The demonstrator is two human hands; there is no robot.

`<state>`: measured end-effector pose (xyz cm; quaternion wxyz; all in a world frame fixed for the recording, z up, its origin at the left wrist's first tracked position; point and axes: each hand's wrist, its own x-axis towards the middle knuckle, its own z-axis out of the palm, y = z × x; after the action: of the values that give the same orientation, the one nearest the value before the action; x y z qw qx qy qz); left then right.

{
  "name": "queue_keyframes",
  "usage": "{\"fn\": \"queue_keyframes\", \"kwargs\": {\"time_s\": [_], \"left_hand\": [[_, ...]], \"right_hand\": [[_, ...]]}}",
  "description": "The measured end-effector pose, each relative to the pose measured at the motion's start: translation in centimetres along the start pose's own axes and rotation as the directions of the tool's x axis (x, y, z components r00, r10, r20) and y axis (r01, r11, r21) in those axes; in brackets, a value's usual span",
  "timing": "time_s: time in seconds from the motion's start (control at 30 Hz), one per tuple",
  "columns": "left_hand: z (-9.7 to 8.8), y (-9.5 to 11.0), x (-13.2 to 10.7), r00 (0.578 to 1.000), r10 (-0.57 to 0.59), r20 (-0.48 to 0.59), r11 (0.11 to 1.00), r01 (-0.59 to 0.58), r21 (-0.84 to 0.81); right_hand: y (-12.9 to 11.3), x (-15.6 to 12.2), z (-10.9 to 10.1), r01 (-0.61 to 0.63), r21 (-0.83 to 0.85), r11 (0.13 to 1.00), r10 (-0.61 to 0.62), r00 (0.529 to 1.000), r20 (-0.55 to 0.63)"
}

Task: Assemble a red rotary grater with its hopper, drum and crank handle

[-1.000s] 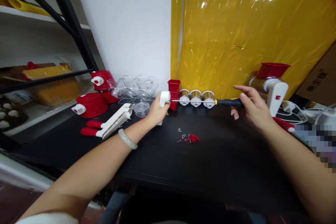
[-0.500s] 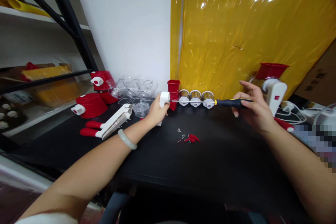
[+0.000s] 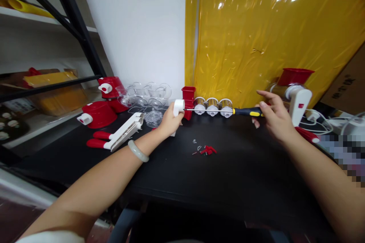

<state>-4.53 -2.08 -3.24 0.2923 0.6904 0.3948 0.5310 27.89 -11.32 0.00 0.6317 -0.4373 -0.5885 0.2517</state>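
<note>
My left hand (image 3: 170, 120) is closed around a white plastic part (image 3: 179, 106) with a round end that sticks up above the fingers. Level across the middle lies a long screwdriver (image 3: 248, 112), its tip meeting the right side of that round end. My right hand (image 3: 275, 115) grips the back of its black and yellow handle with thumb and fingers, the index finger stretched out. Below the shaft, small red plastic pieces (image 3: 209, 150) and several screws (image 3: 199, 147) lie on the black table (image 3: 228, 186).
Three metal grater drums (image 3: 212, 107) stand behind the shaft, beside red hoppers (image 3: 188, 93). White handles with red grips (image 3: 116, 134), red bases (image 3: 101, 114) and clear plastic parts (image 3: 154, 100) are at left. An assembled drum grater (image 3: 299, 98) stands behind my right hand.
My right fingers have shifted on the screwdriver handle, which has turned so a yellow patch now shows. My left hand and the white part have stayed in place.
</note>
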Motion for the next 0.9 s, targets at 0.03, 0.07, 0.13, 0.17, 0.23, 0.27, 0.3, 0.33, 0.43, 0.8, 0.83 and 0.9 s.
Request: {"fn": "queue_keyframes", "kwargs": {"time_s": [0.03,0.07,0.13,0.17,0.23,0.27,0.3,0.33,0.43,0.8,0.83,0.9], "left_hand": [[0.00,0.04,-0.03,1.000,0.002,0.001,1.000,-0.002,-0.003],[0.01,0.07,-0.05,1.000,0.002,0.004,1.000,-0.002,-0.005],[0.04,0.11,-0.08,1.000,-0.003,0.012,1.000,0.003,-0.006],[0.06,0.13,-0.07,1.000,-0.007,0.015,1.000,0.007,-0.006],[0.10,0.19,-0.03,1.000,-0.009,0.014,1.000,0.009,-0.007],[0.11,0.22,0.01,1.000,-0.011,0.009,1.000,0.011,-0.007],[0.12,0.25,0.04,1.000,-0.015,0.003,1.000,0.015,-0.010],[0.12,0.27,0.06,1.000,-0.021,0.000,1.000,0.021,-0.014],[0.09,0.34,0.04,0.999,-0.040,-0.008,0.999,0.040,-0.020],[0.10,0.46,0.03,0.998,-0.058,-0.001,0.998,0.058,-0.027],[0.10,0.40,0.05,0.998,-0.063,-0.004,0.998,0.063,-0.031],[0.09,0.30,0.06,0.998,-0.069,-0.006,0.997,0.069,-0.037]], "right_hand": [[0.03,0.01,0.03,0.000,-0.016,1.000,0.000,1.000,-0.011],[0.05,0.02,0.06,0.002,-0.022,1.000,-0.002,1.000,-0.018],[0.00,-0.01,0.10,0.011,0.015,1.000,-0.011,1.000,-0.011],[-0.06,-0.04,0.10,0.020,0.058,0.998,-0.020,1.000,0.005],[-0.22,-0.14,0.10,0.027,0.162,0.986,-0.037,0.998,0.058],[-0.31,-0.19,0.09,0.024,0.206,0.978,-0.043,0.995,0.087],[-0.39,-0.23,0.07,0.020,0.237,0.971,-0.048,0.993,0.110],[-0.44,-0.25,0.06,0.016,0.254,0.967,-0.049,0.991,0.125],[-0.39,-0.16,0.00,0.020,0.251,0.968,-0.056,0.989,0.137],[0.24,0.05,0.07,-0.001,0.094,0.996,-0.001,1.000,0.018],[0.29,0.01,0.09,-0.002,0.065,0.998,0.001,1.000,0.012],[0.31,-0.06,0.12,0.002,0.007,1.000,-0.002,1.000,0.010]]}}
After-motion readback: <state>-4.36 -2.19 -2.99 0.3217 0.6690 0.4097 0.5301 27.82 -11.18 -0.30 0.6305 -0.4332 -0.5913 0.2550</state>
